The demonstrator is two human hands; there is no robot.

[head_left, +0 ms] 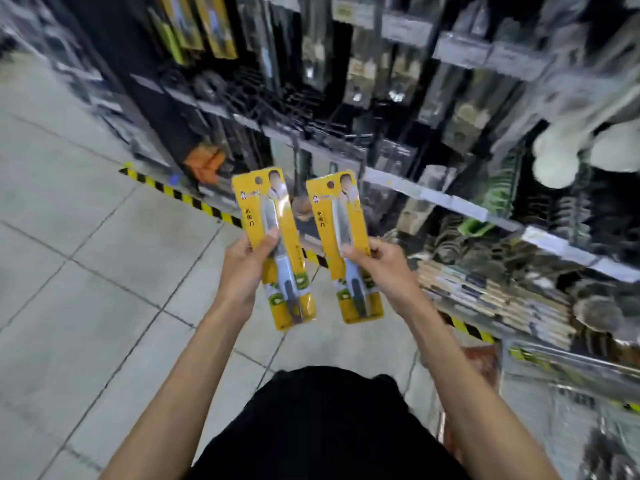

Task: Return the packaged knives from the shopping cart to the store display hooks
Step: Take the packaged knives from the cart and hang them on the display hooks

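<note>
I hold two yellow packaged knives upright in front of me, one in each hand. My left hand [242,268] grips the left knife pack [273,244] at its middle, thumb across the front. My right hand [381,268] pinches the right knife pack [341,244] at its right edge. Each pack has a round hang hole at its top. The display rack with hooks [311,109] stands ahead, blurred, with more yellow knife packs [207,22] hanging at the upper left. The wire shopping cart [571,393] is at the lower right.
Shelves of kitchenware [485,289] run along the right, with white ladles [561,157] hanging above. Black-and-yellow hazard tape [180,195] marks the floor along the shelf base. Grey tiled floor [86,271] spreads to the left.
</note>
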